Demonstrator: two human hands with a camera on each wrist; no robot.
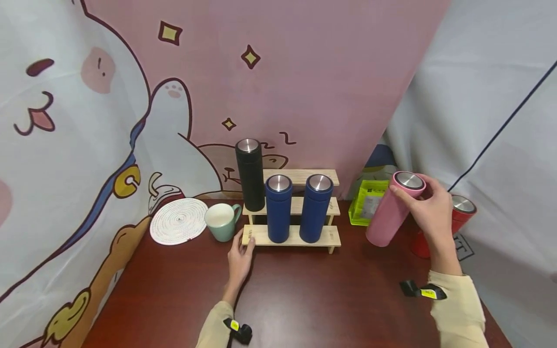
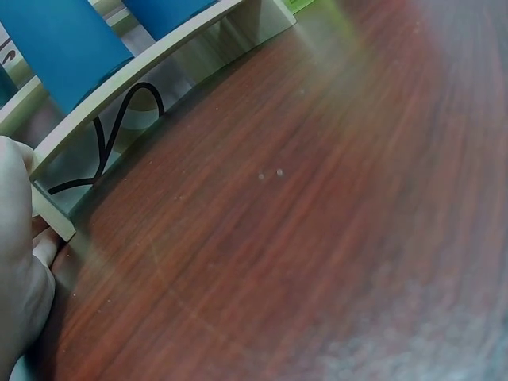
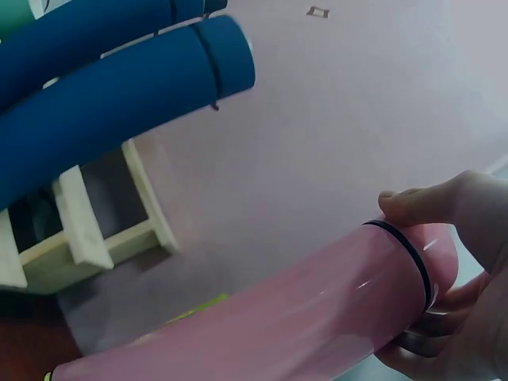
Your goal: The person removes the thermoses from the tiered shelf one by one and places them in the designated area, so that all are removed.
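Note:
My right hand [image 1: 432, 210] grips a pink thermos [image 1: 388, 216] round its silver-topped lid. The thermos tilts, its base toward the lower left; in the right wrist view, thumb and fingers wrap its lid end. With my left hand [image 1: 239, 261] I hold the left end of a stepped wooden rack [image 1: 260, 235], at the lowest step. Two blue thermoses [image 1: 279, 208] [image 1: 316, 208] stand side by side on that step. Behind them, a black thermos [image 1: 251, 176] stands upright at the left of the middle step. The left wrist view shows only part of the left hand.
Left of the rack are a mint-green mug [image 1: 221, 223] and a round white woven mat [image 1: 179, 221]. A lime-green box [image 1: 368, 203] sits to its right. Farther right, a red thermos [image 1: 461, 215] is partly behind the right hand. A dark cable [image 2: 119, 127] loops beneath the rack.

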